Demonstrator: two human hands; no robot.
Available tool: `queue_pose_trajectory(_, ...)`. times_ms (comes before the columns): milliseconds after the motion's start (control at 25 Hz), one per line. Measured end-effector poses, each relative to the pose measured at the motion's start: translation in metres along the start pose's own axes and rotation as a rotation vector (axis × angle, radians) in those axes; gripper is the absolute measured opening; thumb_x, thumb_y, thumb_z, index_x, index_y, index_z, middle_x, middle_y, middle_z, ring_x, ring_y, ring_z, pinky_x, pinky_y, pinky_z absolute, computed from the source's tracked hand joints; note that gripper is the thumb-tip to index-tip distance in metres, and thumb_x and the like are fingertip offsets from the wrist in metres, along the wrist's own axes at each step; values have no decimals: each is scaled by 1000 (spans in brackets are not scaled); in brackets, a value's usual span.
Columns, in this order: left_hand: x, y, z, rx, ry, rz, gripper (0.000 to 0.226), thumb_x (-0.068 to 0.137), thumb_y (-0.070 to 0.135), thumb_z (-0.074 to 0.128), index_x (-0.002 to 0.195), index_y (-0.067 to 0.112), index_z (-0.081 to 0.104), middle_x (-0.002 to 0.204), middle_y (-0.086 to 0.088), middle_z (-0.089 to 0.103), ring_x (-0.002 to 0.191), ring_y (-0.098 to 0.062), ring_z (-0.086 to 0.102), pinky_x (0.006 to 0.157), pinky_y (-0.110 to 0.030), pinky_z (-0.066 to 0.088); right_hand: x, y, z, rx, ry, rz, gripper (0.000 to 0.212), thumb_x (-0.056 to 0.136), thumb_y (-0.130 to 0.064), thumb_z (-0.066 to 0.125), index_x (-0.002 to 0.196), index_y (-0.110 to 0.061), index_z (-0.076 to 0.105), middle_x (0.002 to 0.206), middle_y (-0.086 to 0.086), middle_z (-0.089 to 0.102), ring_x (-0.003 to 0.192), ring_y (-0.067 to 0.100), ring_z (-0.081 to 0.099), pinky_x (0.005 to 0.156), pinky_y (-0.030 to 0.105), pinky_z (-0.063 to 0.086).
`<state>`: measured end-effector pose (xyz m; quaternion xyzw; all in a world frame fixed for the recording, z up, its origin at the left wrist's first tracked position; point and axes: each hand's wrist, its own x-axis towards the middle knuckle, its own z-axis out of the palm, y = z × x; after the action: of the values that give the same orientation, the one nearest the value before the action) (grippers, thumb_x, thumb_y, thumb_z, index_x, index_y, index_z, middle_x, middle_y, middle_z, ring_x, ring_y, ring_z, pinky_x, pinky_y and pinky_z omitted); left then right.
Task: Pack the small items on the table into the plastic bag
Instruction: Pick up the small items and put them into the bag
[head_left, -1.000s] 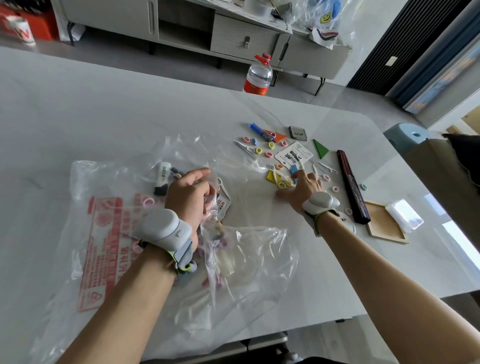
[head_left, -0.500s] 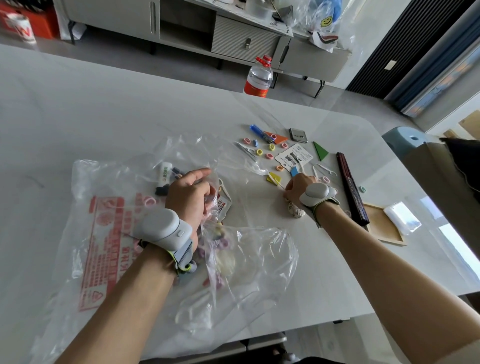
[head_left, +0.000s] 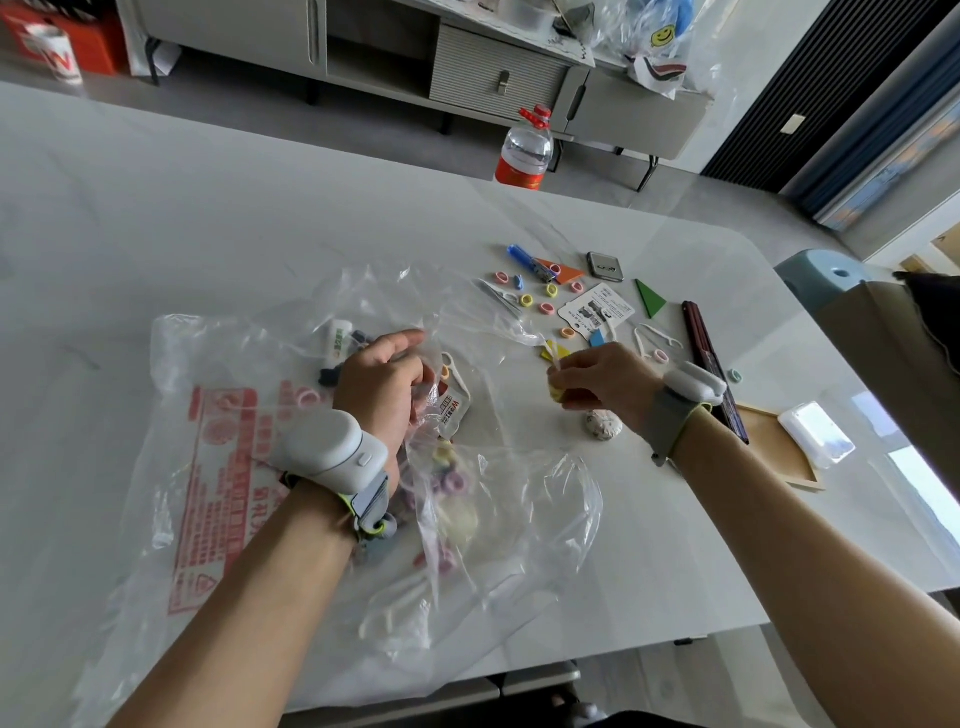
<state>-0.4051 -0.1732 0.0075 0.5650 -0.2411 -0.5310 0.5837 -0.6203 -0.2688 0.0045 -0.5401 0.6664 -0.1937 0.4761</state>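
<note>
Table: white marbled top (head_left: 156, 218) fills most of the view; a grey cabinet (head_left: 493, 78) and a red-labelled bottle (head_left: 524, 150) stand on the floor beyond its far edge.
Bag: a clear plastic bag (head_left: 218, 467) with red print lies crumpled over the near-left part of the table, its mouth facing right. A white tube (head_left: 340, 340) and a heap of pastel rings (head_left: 452, 483) lie inside it.
Left hand: the left hand (head_left: 382, 387) rests on top of the bag near the mouth, fingers curled round a fold of the film and gripping it.
Right hand: the right hand (head_left: 602, 387) is just right of the bag's mouth and raised off the table. Its thumb and fingers pinch a small yellow piece (head_left: 555, 392) (its shape is mostly hidden by the fingers).
Speckled ball: a speckled ball (head_left: 602, 425) sits on the table just below the right hand.
Loose pieces: toward the far-right corner, apart from the bag, lie coloured rings (head_left: 526, 300), a blue pen (head_left: 522, 258), an orange triangle (head_left: 563, 270), a printed card (head_left: 596, 309) and a green triangle (head_left: 650, 297).
Dark case: a long dark case (head_left: 701, 338) lies toward the right edge, its near end behind the right wrist.
Wooden tray: a wooden tray (head_left: 779, 447) lies by the right edge, right of the wrist.
</note>
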Motion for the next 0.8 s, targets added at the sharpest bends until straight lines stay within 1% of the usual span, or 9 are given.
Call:
queue_pose_trajectory(120, 1, 0, -1, 11, 4, 10, 44, 82, -9, 39, 116, 7, 63, 47, 4, 47, 34, -7, 31, 35, -15, 26, -23, -17, 17, -285, -341, 32, 15, 82, -8, 69, 97, -8, 71, 76, 2, 69, 64, 9, 64, 58, 14, 55)
queue_pose_trajectory(200, 3, -1, -3, 10, 10, 22, 44, 81, -10, 39, 112, 9, 63, 45, 7, 50, 35, -7, 33, 37, -16, 29, -27, -27, 28, -569, -398, -25, 20, 83, -14, 70, 102, -9, 71, 79, -1, 69, 61, 5, 61, 62, 13, 52)
queue_pose_trajectory(280, 4, -1, -5, 23, 33, 34, 46, 79, -8, 41, 111, 13, 64, 47, 9, 52, 38, -10, 35, 40, -18, 30, -26, -35, 38, -665, -416, -74, 20, 82, -14, 71, 102, -8, 72, 79, 0, 69, 59, 5, 61, 65, 15, 54)
queue_pose_trajectory(400, 5, 0, -7, 31, 55, 37, 46, 78, -6, 43, 111, 19, 63, 55, 1, 52, 41, -14, 36, 37, -16, 27, -23, -46, 50, -619, -376, -94, 16, 83, -8, 69, 98, -2, 71, 72, 2, 69, 50, 5, 63, 57, 15, 54)
queue_pose_trajectory(480, 5, 0, -6, 23, 37, 25, 45, 80, -6, 42, 112, 18, 63, 61, -4, 50, 38, -11, 35, 35, -13, 24, -18, -52, 62, -479, -290, -166, 16, 86, -8, 67, 98, 2, 69, 79, 10, 71, 56, 10, 66, 57, 17, 55)
queue_pose_trajectory(560, 5, 0, -5, 13, 33, 18, 44, 82, -6, 42, 113, 18, 63, 64, -6, 53, 35, -10, 35, 34, -12, 24, -15, -57, 75, -171, -267, -224, 22, 88, -4, 62, 108, 7, 64, 90, 18, 68, 67, 16, 65, 64, 19, 58)
queue_pose_trajectory(640, 5, 1, -6, 6, 53, 14, 44, 82, -5, 42, 112, 17, 64, 65, -6, 54, 35, -9, 35, 35, -13, 25, -9, -52, 77, 90, -275, -238, 29, 89, 4, 58, 117, 6, 58, 97, 15, 64, 76, 18, 65, 71, 20, 58)
queue_pose_trajectory(720, 4, 3, -6, 1, 58, 23, 43, 82, -7, 42, 112, 16, 63, 62, -5, 52, 36, -8, 34, 36, -14, 27, -6, -38, 67, 11, -193, -243, 26, 89, 6, 56, 112, 1, 63, 98, 11, 66, 75, 15, 66, 71, 20, 58)
queue_pose_trajectory(800, 3, 3, -5, 0, 44, 35, 45, 82, -8, 41, 113, 15, 62, 56, -1, 50, 36, -8, 32, 35, -14, 25, 1, -18, 49, -199, -16, -195, 22, 87, 5, 54, 97, -7, 69, 92, 9, 68, 67, 12, 63, 60, 16, 54)
